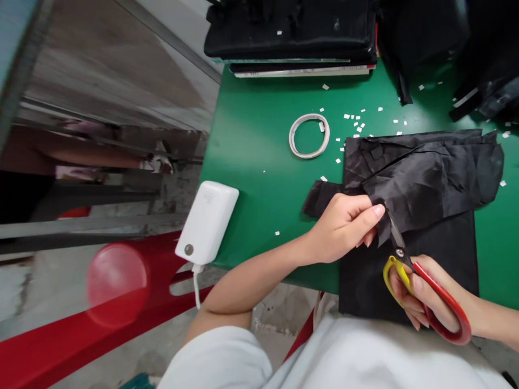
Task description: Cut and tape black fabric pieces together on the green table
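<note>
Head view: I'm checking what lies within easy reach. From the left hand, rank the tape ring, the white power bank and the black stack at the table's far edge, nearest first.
From the left hand, which pinches the black fabric:
1. Tape ring, just beyond the hand, toward the far side.
2. White power bank, to the left, at the table's near-left edge.
3. Black stack, farthest, at the far edge.

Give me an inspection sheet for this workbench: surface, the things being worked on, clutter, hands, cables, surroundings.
Surface: green table, dotted with small white scraps.
Work things: black fabric, crumpled on a flat black sheet; red and yellow scissors, blades at the fabric edge.
Clutter: tape ring; white power bank at the table edge; black stacks at the far edge.
Hands: left hand pinches the fabric; right hand grips the scissors.
Cables: white cable from the power bank.
Surroundings: red frame, concrete floor.
</note>
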`<state>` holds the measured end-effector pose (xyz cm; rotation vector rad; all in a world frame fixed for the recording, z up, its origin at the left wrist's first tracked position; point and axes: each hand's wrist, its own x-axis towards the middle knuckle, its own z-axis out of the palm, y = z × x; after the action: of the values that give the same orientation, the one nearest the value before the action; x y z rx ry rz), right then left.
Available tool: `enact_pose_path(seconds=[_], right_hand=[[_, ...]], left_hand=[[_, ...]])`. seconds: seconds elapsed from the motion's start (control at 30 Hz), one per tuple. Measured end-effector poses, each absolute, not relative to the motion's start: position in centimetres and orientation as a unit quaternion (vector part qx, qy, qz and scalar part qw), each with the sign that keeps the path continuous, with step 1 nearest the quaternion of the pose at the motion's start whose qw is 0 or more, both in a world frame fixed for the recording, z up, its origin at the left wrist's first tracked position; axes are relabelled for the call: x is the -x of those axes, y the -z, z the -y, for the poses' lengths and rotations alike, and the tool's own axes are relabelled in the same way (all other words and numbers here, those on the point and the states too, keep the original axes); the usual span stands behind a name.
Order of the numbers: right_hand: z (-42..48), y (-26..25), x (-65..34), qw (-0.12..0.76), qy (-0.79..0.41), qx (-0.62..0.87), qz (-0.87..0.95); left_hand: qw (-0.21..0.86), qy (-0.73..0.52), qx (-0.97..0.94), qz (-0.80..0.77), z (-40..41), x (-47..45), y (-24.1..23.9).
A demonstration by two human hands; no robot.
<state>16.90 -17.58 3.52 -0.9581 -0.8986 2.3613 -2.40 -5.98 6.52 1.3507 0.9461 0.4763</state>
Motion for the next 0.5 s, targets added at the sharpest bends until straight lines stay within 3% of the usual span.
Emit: enact_pose_path(seconds=[0.5], right_hand=[[17.18,-3.13,-17.01,0.239,-0.836,0.326,0.372]], left_hand=[[0.666,-0.155,-0.614,-0.394,5.91,2.51,-6.17]])
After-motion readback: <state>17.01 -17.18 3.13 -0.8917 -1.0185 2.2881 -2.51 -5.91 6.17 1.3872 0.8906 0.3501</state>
